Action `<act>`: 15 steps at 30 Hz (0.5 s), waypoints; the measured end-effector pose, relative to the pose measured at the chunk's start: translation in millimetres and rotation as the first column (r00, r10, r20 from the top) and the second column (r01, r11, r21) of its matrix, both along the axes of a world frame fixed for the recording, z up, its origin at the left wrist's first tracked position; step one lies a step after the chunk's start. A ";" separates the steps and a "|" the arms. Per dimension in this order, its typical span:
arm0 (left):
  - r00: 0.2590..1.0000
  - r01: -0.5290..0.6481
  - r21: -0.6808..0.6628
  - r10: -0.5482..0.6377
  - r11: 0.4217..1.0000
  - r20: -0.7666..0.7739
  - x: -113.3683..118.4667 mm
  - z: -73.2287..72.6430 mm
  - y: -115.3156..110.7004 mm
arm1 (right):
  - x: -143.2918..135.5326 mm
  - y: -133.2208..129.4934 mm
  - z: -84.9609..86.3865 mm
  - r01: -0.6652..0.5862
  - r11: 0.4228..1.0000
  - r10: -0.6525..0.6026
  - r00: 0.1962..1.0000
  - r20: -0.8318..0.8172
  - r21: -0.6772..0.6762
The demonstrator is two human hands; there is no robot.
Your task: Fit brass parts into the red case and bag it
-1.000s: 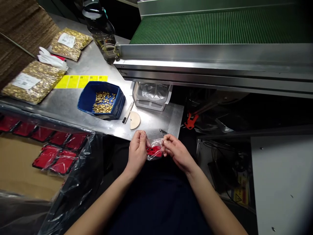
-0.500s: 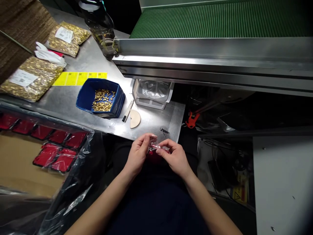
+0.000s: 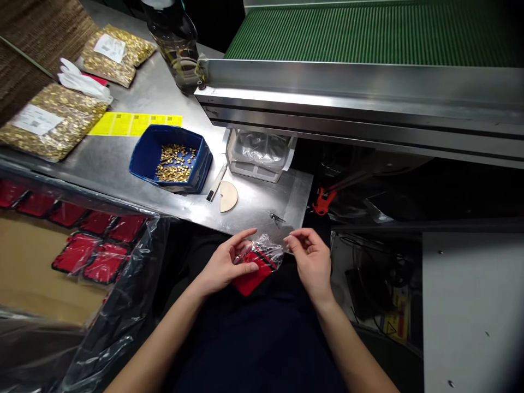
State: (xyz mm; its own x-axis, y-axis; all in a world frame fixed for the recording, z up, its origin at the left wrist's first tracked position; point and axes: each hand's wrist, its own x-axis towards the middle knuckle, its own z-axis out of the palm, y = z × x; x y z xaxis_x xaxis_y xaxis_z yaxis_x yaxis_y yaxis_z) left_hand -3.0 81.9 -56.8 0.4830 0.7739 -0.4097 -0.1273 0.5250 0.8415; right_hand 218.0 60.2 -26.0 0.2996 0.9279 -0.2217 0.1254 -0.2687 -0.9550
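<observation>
A red item in a clear plastic bag (image 3: pixel 254 272) lies over my lap, below the metal table's front edge. My left hand (image 3: pixel 225 265) holds it from the left, thumb on top and fingers behind. To the right of the bag, my right hand (image 3: pixel 310 256) is closed in a pinch near the bag's upper right corner; what lies between its fingertips is too small to make out. Just beyond the hands, a small metal clipper (image 3: pixel 277 218) rests on the table beside a pale semicircular disc (image 3: pixel 228 196) and a white-handled tool (image 3: pixel 216 183).
A blue bin (image 3: pixel 141 158) holds small gold pieces, with a grey tray (image 3: pixel 256 172) to its right. Gold-filled bags (image 3: pixel 53 120) and a bottle (image 3: pixel 176 49) stand behind. Bagged red items (image 3: pixel 105 262) fill a lined box at left. A metal conveyor rail (image 3: pixel 347 87) crosses the upper right.
My hands have moved apart, the right one away to the right. The red item now shows flat in my left hand, where before both hands gripped the bunched plastic.
</observation>
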 end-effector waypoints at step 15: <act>0.897 0.230 -0.283 -0.090 0.931 0.432 -3.8 -2.8 -15.1 | 8.6 28.9 16.3 -0.623 0.782 0.623 0.782 -0.009 -0.033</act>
State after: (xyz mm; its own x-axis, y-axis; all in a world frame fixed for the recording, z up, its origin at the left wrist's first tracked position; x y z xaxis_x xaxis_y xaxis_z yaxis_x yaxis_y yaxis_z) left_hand -6.8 66.7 -59.7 0.7658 0.5319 -0.3614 -0.3105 0.7980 0.5166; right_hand 226.7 89.1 -9.7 -0.3407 0.9051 -0.2546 0.2784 -0.1615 -0.9468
